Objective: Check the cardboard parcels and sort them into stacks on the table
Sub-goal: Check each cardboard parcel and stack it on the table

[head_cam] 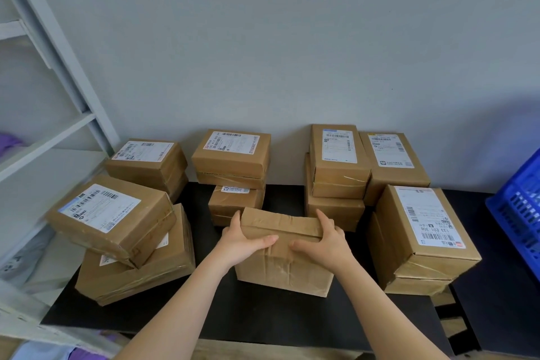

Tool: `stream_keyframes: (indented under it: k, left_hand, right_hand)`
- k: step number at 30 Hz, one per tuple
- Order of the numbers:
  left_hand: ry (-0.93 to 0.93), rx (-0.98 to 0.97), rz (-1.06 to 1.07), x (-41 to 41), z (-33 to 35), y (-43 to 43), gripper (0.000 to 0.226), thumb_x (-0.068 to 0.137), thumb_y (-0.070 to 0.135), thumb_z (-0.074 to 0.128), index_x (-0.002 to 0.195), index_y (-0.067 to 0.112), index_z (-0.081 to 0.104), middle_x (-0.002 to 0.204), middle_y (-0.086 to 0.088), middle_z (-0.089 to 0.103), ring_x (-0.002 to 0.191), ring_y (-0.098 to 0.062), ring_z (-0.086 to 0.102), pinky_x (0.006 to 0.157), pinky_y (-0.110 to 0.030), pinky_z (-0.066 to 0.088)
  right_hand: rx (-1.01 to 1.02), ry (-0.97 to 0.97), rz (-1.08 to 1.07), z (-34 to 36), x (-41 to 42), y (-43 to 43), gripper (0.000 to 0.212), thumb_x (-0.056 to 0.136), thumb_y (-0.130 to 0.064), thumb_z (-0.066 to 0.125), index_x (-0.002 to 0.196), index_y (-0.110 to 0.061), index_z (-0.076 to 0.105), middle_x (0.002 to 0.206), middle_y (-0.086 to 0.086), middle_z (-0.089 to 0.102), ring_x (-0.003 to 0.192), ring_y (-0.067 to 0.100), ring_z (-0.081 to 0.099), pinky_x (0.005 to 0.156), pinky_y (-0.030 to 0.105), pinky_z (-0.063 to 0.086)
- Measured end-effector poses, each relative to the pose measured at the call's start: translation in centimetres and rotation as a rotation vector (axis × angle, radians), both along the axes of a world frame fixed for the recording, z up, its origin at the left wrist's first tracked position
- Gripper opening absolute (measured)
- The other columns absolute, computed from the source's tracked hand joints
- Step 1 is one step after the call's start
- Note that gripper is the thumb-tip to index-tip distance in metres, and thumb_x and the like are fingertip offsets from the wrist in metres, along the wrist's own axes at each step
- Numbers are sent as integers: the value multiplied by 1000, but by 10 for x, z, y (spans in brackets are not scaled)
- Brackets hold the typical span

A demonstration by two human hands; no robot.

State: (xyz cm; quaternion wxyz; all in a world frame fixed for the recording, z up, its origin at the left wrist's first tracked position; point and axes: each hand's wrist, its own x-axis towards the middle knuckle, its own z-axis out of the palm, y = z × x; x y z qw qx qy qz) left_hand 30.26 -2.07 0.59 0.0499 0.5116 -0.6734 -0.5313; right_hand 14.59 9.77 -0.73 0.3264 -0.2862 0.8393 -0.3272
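Cardboard parcel [285,260] gripped by left hand [238,244] and right hand [327,245]

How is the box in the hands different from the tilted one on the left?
The held parcel shows no label; the tilted parcel has a white one on top. The left hand and right hand grip the held parcel; the tilted parcel lies askew, untouched. Both are taped brown cardboard.
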Motion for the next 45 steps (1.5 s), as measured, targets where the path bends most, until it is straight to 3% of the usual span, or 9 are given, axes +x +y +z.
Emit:
stream_keyframes:
  k: [4, 7, 17, 23, 30, 37, 42, 45]
  left_hand:
    - [68, -108, 0, -4, -2, 0, 115, 67, 43, 83, 151, 31, 6, 156, 0, 16, 142, -24, 23, 112, -46, 28]
    - [78, -138, -7, -9, -1, -1, 108, 69, 34, 84, 150, 33, 13, 155, 2, 20, 142, -23, 24, 111, -45, 29]
    - [25, -142, 7, -14, 1, 0, 103, 70, 22, 84, 147, 33, 17, 151, -1, 20, 136, -26, 29, 108, -46, 33]
    - [55, -95, -16, -10, 0, -4, 101, 69, 26, 84, 144, 36, 18, 146, -3, 22, 131, -26, 32, 106, -44, 34]
    - [80, -66, -2, -10, -3, -4, 101, 69, 24, 83, 144, 37, 17, 144, -3, 26, 129, -26, 34, 104, -44, 35]
    - [100, -39, -12, -10, -2, -6, 101, 71, 26, 83, 146, 35, 16, 146, 0, 29, 134, -25, 32, 107, -43, 34]
    - [92, -117, -4, -12, -2, -8, 95, 73, 33, 81, 147, 31, 22, 147, 1, 34, 135, -25, 34, 110, -46, 34]
    - [55, -154, -4, -13, -1, -8, 94, 72, 40, 80, 147, 31, 24, 145, 2, 37, 134, -25, 36, 110, -50, 34]
  right_hand:
    - [-59, -37, -27, -6, -5, -1, 94, 72, -44, 75, 146, -44, 17, 146, 6, 26, 115, 21, 42, 89, 31, 42]
    - [-87, -20, -71, -10, -4, -3, 84, 75, -43, 73, 143, -45, 23, 142, 5, 31, 97, 11, 38, 78, 25, 40]
    - [-91, 8, -150, -15, 4, -5, 76, 74, -35, 75, 136, -47, 31, 138, 1, 37, 91, 10, 41, 55, 18, 36]
    - [-114, -80, -157, -11, 2, -5, 78, 75, -27, 76, 138, -43, 32, 140, 3, 34, 91, 11, 38, 66, 22, 39]
    - [-108, -65, -158, -8, 3, -6, 74, 75, -26, 76, 135, -43, 35, 137, 2, 37, 88, 10, 41, 65, 23, 41]
    - [-10, 91, -68, 1, -2, 1, 76, 75, -48, 72, 140, -46, 32, 136, -3, 45, 110, 18, 51, 79, 30, 52]
    - [2, 55, -63, 6, -2, -3, 77, 76, -46, 72, 142, -42, 32, 137, -2, 46, 115, 20, 51, 82, 32, 52]
    - [17, 18, -65, 9, -6, -8, 81, 77, -41, 73, 145, -38, 29, 140, 0, 44, 120, 23, 49, 92, 38, 51]
